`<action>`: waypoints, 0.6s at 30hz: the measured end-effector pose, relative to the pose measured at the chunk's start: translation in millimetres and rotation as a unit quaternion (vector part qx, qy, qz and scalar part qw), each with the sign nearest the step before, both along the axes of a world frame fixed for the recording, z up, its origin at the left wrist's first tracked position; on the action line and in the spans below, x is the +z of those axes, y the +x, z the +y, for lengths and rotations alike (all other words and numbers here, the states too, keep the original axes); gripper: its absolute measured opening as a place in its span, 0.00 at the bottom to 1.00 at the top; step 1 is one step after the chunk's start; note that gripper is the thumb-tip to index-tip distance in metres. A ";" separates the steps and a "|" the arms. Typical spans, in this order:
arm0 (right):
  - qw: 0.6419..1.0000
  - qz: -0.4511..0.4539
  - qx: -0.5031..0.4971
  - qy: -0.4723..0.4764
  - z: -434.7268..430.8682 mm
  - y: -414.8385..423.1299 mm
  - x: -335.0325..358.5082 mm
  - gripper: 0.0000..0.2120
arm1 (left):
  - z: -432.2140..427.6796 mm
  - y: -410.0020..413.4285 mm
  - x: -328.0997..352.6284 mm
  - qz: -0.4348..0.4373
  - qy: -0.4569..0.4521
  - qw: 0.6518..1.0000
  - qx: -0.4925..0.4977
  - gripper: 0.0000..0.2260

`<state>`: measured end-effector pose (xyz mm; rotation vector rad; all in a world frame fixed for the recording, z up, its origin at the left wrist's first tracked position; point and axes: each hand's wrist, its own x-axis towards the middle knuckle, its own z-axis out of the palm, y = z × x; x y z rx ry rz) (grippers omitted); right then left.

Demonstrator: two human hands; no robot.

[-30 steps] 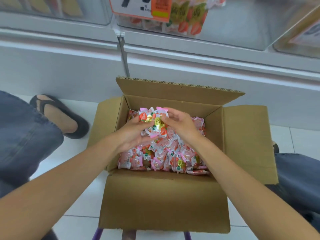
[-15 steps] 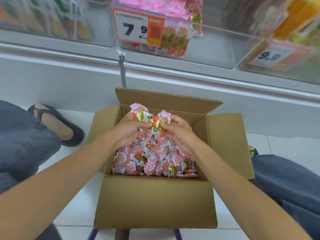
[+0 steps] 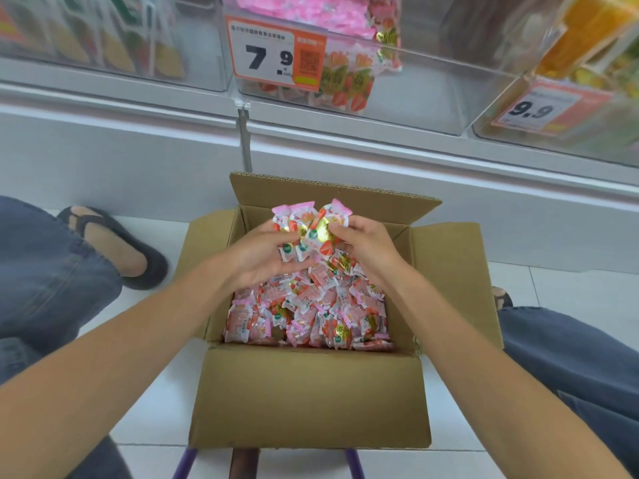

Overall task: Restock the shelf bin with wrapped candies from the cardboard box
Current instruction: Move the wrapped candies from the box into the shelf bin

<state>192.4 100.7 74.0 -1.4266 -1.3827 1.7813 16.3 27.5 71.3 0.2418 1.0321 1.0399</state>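
An open cardboard box (image 3: 307, 399) stands on the floor in front of me, filled with several pink-and-white wrapped candies (image 3: 304, 316). My left hand (image 3: 256, 257) and my right hand (image 3: 366, 250) together grip a bunch of wrapped candies (image 3: 311, 223), lifted above the pile near the box's far flap. Above, a clear shelf bin (image 3: 415, 91) with a 7.9 price tag (image 3: 276, 55) holds the same strawberry candies at its left side.
Neighbouring clear bins sit left (image 3: 103, 39) and right (image 3: 570, 108) on the shelf, the right one tagged 9.9. My jeans-clad knees flank the box; a sandalled foot (image 3: 114, 247) rests at left. White tiled floor surrounds the box.
Both hands have lifted the bunch of candies up out of the pile toward the box's far flap. The view has tilted up, showing more of the shelf bins.
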 end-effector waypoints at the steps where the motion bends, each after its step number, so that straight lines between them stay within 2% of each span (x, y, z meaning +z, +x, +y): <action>1: 1.000 -0.003 0.023 -0.001 -2.0 -1.0 -3.2 0.10 | -0.3 0.2 -0.9 0.016 0.010 1.000 -0.023 0.13; 3: 0.998 0.032 0.052 -0.024 -3.4 -2.5 -8.8 0.14 | -1.7 1.6 -8.9 0.077 0.012 0.994 -0.072 0.18; 5: 0.996 0.054 0.044 -0.051 1.6 1.1 -19.5 0.17 | -3.8 -1.7 -22.4 0.099 -0.013 0.993 -0.055 0.20; 7: 0.998 -0.050 0.034 -0.001 11.1 10.8 -41.8 0.13 | -6.6 -10.0 -35.5 0.084 -0.046 0.995 -0.007 0.22; 9: 0.982 -0.172 0.060 0.055 19.2 21.9 -75.6 0.12 | -9.1 -19.7 -47.8 0.069 -0.069 0.995 0.024 0.22; 11: 0.957 -0.258 0.114 0.066 24.7 28.4 -117.6 0.20 | -12.1 -27.5 -57.8 0.072 -0.084 0.993 0.034 0.18; 14: 0.917 -0.357 0.163 0.072 28.9 26.7 -175.6 0.33 | -14.8 -35.0 -70.5 0.070 -0.103 0.991 0.040 0.19; 15: 0.903 -0.384 0.170 0.093 27.3 25.2 -190.0 0.33 | -15.3 -36.3 -73.2 0.076 -0.108 0.990 0.039 0.18; 18: 0.849 -0.453 0.177 0.206 16.4 24.6 -216.7 0.22 | -16.1 -38.3 -81.6 0.088 -0.117 0.989 0.019 0.19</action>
